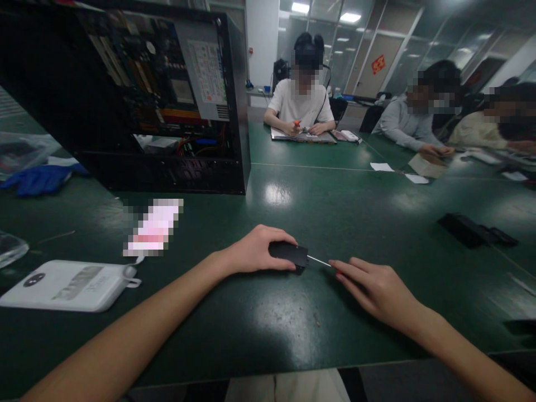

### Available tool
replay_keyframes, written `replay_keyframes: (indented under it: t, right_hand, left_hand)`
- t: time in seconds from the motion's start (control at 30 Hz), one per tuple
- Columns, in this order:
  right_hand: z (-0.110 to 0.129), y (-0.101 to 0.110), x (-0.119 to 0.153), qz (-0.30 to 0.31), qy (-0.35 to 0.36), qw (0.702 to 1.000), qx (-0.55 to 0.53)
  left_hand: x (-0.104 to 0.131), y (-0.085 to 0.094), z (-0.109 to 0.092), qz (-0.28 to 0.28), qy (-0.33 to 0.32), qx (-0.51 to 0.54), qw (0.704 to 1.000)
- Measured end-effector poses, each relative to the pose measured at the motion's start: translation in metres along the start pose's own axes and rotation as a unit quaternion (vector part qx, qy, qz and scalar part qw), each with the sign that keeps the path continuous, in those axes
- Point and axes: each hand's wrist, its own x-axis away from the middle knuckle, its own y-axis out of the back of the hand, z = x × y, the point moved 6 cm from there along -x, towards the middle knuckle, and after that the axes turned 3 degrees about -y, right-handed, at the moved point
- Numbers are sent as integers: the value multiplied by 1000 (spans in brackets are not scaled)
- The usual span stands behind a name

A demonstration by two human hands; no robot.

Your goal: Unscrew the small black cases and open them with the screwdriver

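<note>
A small black box-like part lies low over the green table, with my left hand wrapped round its left end, thumb in front and fingers behind. From the right, my right hand pinches the red handle of a screwdriver. Its thin metal shaft points left, and the tip meets the right end of the black part. Most of the handle is hidden under my fingers.
An open computer case stands at the back left. Nearer are a phone, a white power bank and a blue glove. Black parts lie right. Across the green table sit several people.
</note>
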Motion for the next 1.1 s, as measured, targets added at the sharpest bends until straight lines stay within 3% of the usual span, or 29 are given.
replay_keyframes:
  t: [0.2, 0.3, 0.53, 0.67, 0.87, 1.1]
  right_hand:
    - [-10, 2, -39, 55, 50, 997, -25]
    - [-16, -2, -52, 54, 71, 995, -42]
    - [-20, -28, -44, -26, 68, 992, -104]
    - [-26, -25, -46, 16, 82, 993, -84]
    - [-33, -5, -76, 89, 118, 983, -105]
    - [-17, -19, -88, 74, 140, 981, -115]
  left_hand:
    - [1, -2, -1, -25, -11, 5, 1000]
    - [1, 0, 1, -32, -9, 4, 999]
    - [2, 3, 5, -59, 5, 11, 998]
    - [2, 3, 3, -54, -10, 11, 998]
    - [2, 2, 3, -54, -20, 19, 998]
    - [3, 0, 2, -57, -28, 19, 998]
